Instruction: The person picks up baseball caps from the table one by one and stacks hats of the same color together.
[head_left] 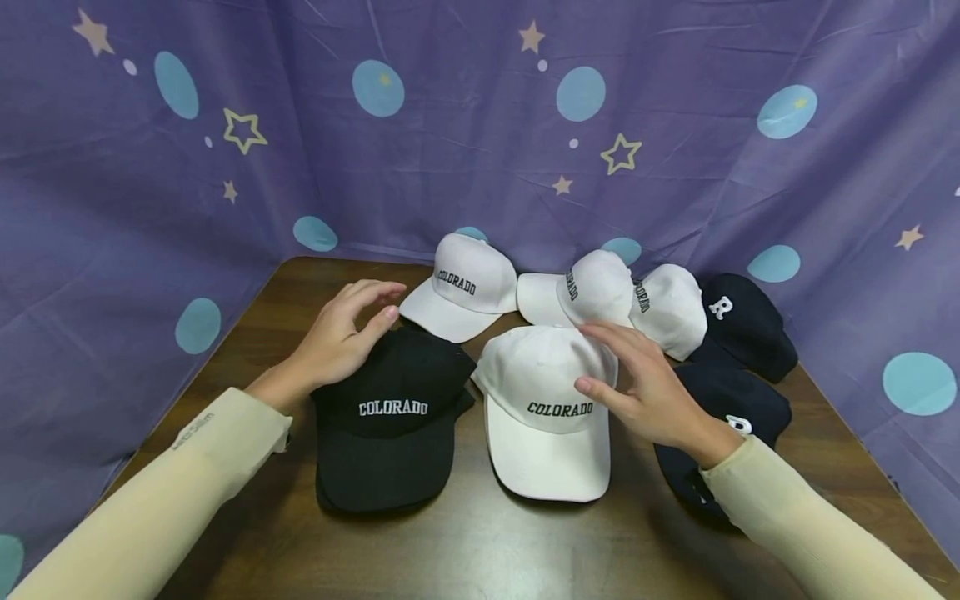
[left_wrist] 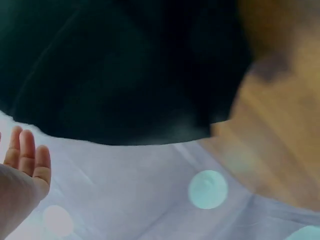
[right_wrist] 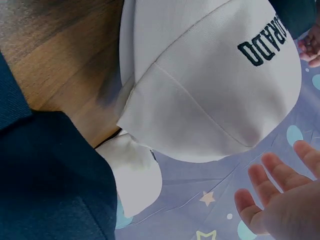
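Observation:
Two caps lettered COLORADO stand side by side at the front of the table in the head view, one black (head_left: pixel 386 467) and one white (head_left: pixel 551 458). My left hand (head_left: pixel 337 337) hovers at the far left side of the black cap, fingers loosely bent and holding nothing. By the right side of the white cap's crown is my right hand (head_left: pixel 645 392), its thumb and fingers spread. In the left wrist view the black cap (left_wrist: pixel 125 75) fills the top. The right wrist view shows relaxed fingers (right_wrist: pixel 262 177) apart from the white cap (right_wrist: pixel 210 95).
Behind stand three more white caps, one at left (head_left: pixel 480 279), one in the middle (head_left: pixel 603 287) and one at right (head_left: pixel 675 317). Dark caps with a white R lie at right, one behind (head_left: pixel 750 325) and one nearer (head_left: pixel 720 396). A purple curtain (head_left: pixel 480 150) borders the wooden table (head_left: pixel 487 550).

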